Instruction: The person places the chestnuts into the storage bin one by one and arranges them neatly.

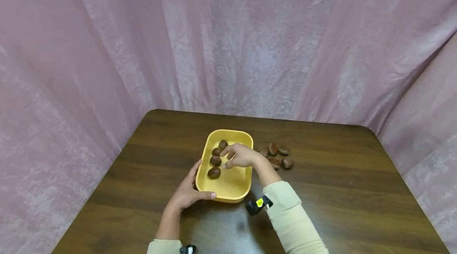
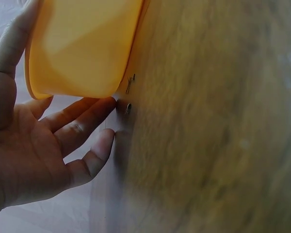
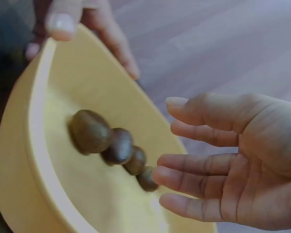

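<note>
A yellow rectangular container with rounded corners sits on the table. Inside it, several brown chestnuts form a row along the left wall. My left hand holds the container's near-left corner, thumb at the near rim and fingers along the left outer side. In the left wrist view, that hand curves around the corner. Over the inside of the container is my right hand, nothing in its grasp. The right wrist view shows this hand with fingers extended and spread beside the row of chestnuts.
More chestnuts lie in a loose group on the brown wooden table, just right of the container. Pink curtains hang behind the table and at both sides. A small black wrist device is strapped to the right sleeve.
</note>
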A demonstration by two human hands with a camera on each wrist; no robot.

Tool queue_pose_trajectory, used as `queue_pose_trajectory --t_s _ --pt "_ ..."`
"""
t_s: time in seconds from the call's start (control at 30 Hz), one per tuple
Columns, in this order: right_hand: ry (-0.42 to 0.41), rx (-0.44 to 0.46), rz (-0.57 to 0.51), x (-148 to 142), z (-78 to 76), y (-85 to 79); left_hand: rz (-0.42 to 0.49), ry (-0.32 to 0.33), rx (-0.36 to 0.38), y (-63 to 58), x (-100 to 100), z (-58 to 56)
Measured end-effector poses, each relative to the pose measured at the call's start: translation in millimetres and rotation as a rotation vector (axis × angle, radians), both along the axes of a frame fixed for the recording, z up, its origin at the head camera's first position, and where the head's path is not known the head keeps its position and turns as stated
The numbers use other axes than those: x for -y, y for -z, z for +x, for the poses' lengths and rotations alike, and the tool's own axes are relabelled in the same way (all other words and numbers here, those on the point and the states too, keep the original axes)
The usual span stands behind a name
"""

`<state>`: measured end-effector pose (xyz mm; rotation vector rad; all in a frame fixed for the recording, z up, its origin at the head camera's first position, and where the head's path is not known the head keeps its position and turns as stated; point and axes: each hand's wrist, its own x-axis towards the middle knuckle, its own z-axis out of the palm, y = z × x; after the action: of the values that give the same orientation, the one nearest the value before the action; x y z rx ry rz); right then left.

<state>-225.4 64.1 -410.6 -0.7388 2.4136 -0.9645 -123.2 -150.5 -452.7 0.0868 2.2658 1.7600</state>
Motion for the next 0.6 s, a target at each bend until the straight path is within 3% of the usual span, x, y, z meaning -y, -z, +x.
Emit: queue_pose_trajectory --t_s 0.33,0.6 --pt "-0.008 -0.059 -0.097 -24 21.0 -7.5 -0.036 -0.041 -0.03 25.9 7 -9.6" --pt "0.025 -0.11 -0.16 -48 33.3 -11.8 -0.017 -0.036 -0.03 26.5 7 -9.6"
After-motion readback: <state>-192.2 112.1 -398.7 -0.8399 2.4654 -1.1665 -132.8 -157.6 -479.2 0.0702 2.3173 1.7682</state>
